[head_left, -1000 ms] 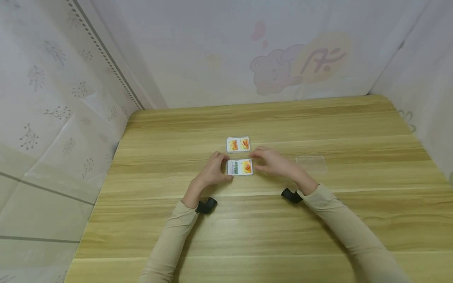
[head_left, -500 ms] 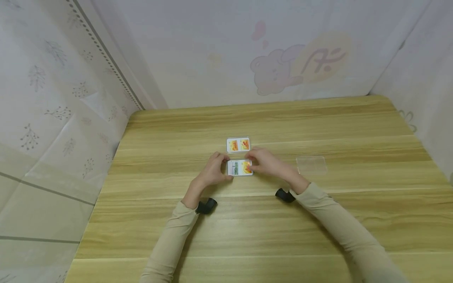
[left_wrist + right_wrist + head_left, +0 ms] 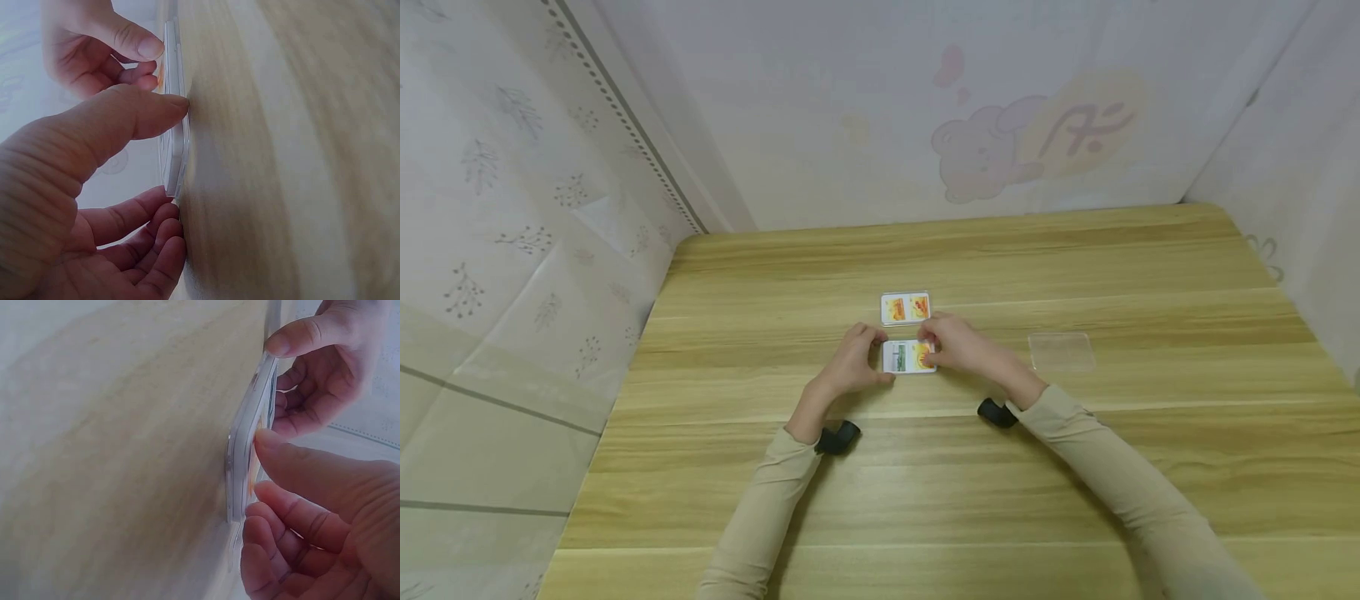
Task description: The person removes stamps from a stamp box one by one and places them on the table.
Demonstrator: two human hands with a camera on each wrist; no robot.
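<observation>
- Case of flat, clear-edged make, termed the near card case (image 3: 904, 357), is set flat on the table (image 3: 955, 492); all clock bearings below are taken from it in the head view. A green picture is shown toward its nine o'clock end and an orange one toward three o'clock.
- Left hand (image 3: 853, 358), at nine o'clock: the case is gripped across its short side, with the thumb at the six o'clock edge and fingers at the twelve o'clock edge. By this hold the case is probably kept from sliding, while its upper face is left exposed.
- Right hand (image 3: 962, 343), at three o'clock: its fingers are curled, with thumb and forefinger brought to the orange end. Whether anything is pinched cannot be told; the approach from this end is presumably chosen because the opposite end is occupied.
- Far card case (image 3: 906, 308), at twelve o'clock: it is laid just beyond the near one and roughly parallel, two orange pictures uppermost, apparently so that both faces can be viewed together.
- Clear plastic piece (image 3: 1062, 352), at three o'clock: it is laid flat, well apart from both cases, perhaps to be kept out of the hands' way.
</observation>
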